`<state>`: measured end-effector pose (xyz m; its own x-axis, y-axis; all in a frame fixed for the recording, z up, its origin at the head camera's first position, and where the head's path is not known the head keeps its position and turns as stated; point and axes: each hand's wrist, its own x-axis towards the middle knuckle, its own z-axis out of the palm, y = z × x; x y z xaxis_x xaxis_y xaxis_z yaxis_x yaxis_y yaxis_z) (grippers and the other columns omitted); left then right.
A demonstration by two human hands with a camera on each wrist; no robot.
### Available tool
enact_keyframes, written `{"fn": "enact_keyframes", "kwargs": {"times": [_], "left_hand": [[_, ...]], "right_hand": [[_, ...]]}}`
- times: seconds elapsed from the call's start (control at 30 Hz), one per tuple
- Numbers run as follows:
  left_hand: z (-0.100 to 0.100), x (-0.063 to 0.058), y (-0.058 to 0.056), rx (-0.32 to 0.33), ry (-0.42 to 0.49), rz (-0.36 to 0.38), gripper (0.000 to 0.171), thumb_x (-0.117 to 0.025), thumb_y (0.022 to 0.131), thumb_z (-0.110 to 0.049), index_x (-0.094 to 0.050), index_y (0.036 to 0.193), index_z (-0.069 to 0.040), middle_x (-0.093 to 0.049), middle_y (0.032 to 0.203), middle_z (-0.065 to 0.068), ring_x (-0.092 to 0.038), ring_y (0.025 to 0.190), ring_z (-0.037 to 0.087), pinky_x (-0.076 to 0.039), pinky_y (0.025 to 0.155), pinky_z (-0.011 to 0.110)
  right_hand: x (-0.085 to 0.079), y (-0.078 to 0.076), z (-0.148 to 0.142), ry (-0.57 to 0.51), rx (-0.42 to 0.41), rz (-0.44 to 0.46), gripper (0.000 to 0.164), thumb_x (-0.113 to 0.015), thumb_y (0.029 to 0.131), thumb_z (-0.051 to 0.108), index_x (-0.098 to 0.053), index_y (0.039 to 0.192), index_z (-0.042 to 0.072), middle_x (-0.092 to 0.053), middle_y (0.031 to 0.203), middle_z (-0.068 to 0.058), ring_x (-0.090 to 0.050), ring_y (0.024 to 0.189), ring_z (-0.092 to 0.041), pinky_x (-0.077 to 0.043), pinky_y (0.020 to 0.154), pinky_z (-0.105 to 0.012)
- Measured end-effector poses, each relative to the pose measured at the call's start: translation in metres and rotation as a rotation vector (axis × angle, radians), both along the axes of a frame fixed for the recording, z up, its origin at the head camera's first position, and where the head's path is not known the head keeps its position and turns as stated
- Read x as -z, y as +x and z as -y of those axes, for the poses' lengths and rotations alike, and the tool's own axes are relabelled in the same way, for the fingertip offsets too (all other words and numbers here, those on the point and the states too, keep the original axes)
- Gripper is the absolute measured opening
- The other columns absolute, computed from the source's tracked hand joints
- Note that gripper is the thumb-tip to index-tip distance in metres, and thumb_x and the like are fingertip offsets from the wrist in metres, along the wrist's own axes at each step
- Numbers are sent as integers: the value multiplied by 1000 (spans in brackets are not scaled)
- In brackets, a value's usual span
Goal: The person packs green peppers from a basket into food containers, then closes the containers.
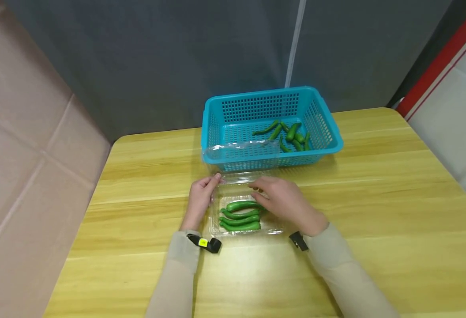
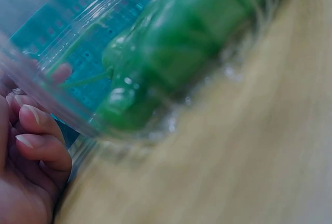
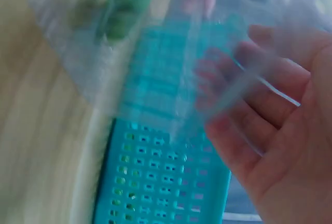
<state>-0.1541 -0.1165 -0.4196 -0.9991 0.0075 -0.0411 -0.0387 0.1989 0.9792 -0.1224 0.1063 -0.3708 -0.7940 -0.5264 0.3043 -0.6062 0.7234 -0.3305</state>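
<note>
A clear plastic clamshell box (image 1: 233, 189) lies on the table with its lid raised and leaning towards the basket. Several green chili peppers (image 1: 239, 227) lie side by side in its base; in the left wrist view green peppers (image 2: 171, 42) show blurred through the wall. My left hand (image 1: 202, 194) grips the box's left edge near the hinge, thumb on top. Over the right part of the base hovers my right hand (image 1: 282, 198), thumb and fingers apart, partly covering the topmost pepper. In the right wrist view its loosely bent fingers (image 3: 275, 79) hold nothing visible.
Behind the box stands a blue slotted basket (image 1: 332, 143) with several more green chili peppers (image 1: 292, 131) in it. The raised lid (image 1: 241, 152) overlaps the basket's front wall. A dark curtain (image 1: 157, 66) hangs behind the wooden table (image 1: 137, 176).
</note>
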Motion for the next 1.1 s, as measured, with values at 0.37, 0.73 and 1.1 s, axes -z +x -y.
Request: {"fn": "enact_keyframes", "kwargs": {"times": [0.37, 0.73, 1.1], "left_hand": [[1, 1, -1, 10, 6, 3, 38, -55, 87, -38, -68, 91, -2, -39, 44, -2, -32, 34, 6, -28, 32, 21], [0, 3, -1, 5, 5, 3, 36, -55, 88, -37, -68, 90, -3, -41, 46, 5, -32, 34, 5, -28, 32, 21], [0, 2, -2, 9, 6, 0, 37, -55, 88, -37, -68, 90, -3, -38, 43, 0, -31, 34, 7, -28, 32, 22]], "right_hand": [[-13, -7, -22, -60, 52, -8, 18, -61, 86, 20, -65, 99, 8, -64, 85, 1, -60, 75, -13, -50, 67, -28], [-21, -9, -47, -116, 133, 12, 19, -59, 87, 21, -65, 101, 9, -64, 89, 0, -58, 75, -13, -48, 64, -29], [-29, -10, -73, -118, 246, 7, 24, -56, 89, 27, -63, 105, 10, -63, 102, -3, -59, 80, -18, -49, 70, -35]]}}
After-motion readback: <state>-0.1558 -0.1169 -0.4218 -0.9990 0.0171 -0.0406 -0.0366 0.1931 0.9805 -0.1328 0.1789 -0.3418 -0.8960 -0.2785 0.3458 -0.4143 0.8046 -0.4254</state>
